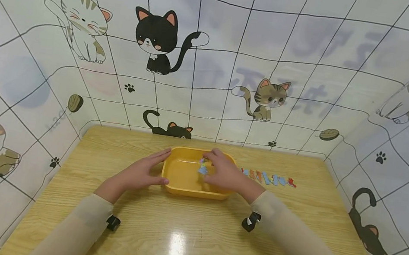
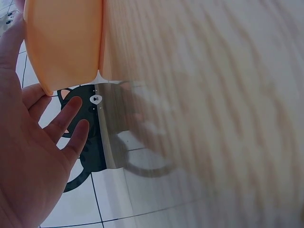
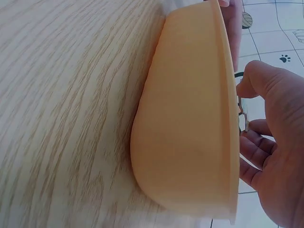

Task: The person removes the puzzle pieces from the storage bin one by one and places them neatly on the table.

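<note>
A yellow rectangular tray stands on the wooden table. My left hand rests against its left end, fingers fairly straight, thumb by the near corner; the left wrist view shows fingertips at the tray's rim. Over the tray's right half, my right hand pinches a small flat colourful piece with light blue and purple parts. In the right wrist view its thin edge shows between thumb and fingers, above the rim. Whether it is one piece or more I cannot tell. The palm hides part of the tray's inside.
A row of several small flat cut-out pieces, blue, orange and red, lies on the table right of the tray. Cat-patterned sheeting walls the table's back and sides. Small black devices sit at both wrists.
</note>
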The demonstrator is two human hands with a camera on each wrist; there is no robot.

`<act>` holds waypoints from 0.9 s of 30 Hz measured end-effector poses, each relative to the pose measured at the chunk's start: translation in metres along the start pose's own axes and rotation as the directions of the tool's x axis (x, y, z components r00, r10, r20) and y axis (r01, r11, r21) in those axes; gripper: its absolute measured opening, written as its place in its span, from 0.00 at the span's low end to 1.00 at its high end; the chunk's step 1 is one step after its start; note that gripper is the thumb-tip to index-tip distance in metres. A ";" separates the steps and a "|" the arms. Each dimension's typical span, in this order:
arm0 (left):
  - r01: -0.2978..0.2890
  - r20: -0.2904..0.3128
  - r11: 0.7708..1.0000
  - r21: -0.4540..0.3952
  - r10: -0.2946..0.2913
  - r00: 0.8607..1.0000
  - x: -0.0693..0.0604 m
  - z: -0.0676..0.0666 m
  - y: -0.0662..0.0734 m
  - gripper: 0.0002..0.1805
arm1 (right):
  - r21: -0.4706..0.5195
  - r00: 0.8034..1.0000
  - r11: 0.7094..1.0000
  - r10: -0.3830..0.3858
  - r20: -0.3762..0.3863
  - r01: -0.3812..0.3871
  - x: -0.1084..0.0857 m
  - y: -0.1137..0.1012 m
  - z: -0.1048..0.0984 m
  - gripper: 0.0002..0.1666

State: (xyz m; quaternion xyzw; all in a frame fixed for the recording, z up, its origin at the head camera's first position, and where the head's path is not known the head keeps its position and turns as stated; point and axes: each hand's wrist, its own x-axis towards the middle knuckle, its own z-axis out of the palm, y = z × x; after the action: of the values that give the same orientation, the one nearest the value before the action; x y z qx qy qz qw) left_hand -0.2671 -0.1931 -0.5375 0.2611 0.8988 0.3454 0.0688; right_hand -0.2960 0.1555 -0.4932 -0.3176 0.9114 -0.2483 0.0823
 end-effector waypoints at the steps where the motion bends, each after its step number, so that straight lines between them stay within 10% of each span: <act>1: 0.000 0.001 1.000 0.000 0.000 1.000 0.000 0.000 0.000 0.57 | -0.002 1.000 1.000 0.001 -0.003 -0.001 -0.002 0.001 -0.001 0.46; 27: -0.003 0.000 1.000 -0.001 0.003 1.000 -0.001 -0.001 0.001 0.57 | 0.019 0.998 0.999 0.039 -0.055 -0.038 -0.048 0.025 -0.033 0.47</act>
State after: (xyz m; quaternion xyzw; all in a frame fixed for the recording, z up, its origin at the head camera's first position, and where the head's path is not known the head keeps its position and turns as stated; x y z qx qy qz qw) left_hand -0.2657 -0.1931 -0.5361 0.2625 0.8982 0.3460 0.0682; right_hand -0.2822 0.2150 -0.4779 -0.2924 0.9170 -0.2634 0.0648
